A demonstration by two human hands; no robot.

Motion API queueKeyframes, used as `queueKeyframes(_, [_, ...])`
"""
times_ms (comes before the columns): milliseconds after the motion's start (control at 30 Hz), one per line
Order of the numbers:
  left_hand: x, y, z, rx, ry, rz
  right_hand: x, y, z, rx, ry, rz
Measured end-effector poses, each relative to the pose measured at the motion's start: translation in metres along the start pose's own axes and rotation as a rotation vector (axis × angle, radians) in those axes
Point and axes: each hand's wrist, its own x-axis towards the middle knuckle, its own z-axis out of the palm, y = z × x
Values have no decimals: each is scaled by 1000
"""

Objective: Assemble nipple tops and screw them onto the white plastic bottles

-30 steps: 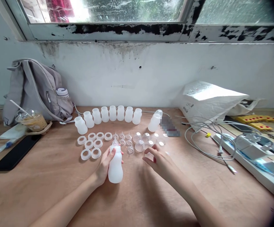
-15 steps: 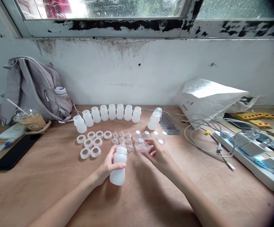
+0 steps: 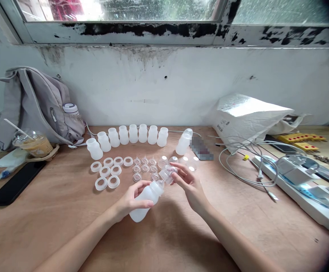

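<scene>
Bottle (image 3: 139, 214) tilts within the left hand's (image 3: 126, 202) wrapped fingers; beside it, the right hand (image 3: 193, 189) pinches a clear cap (image 3: 166, 173). Capping seems the step, calling for alignment.

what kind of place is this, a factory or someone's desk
Probably an improvised assembly spot on a wooden tabletop rather than a factory line: open baby bottle bodies and collar rings stand sorted in groups, while a backpack and an iced coffee cup share the surface.
</scene>
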Motion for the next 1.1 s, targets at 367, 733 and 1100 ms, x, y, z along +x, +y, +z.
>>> queueKeyframes(367, [1,-5,-2,-37,1,22,-7,0,6,71,-122,63])
queueKeyframes(733, [2,-7,-1,44,83,31,-9,-1,10,49,-165,79])
queueKeyframes(1100, [6,-18,-1,74,171,40,-10,10,9,84,-148,108])
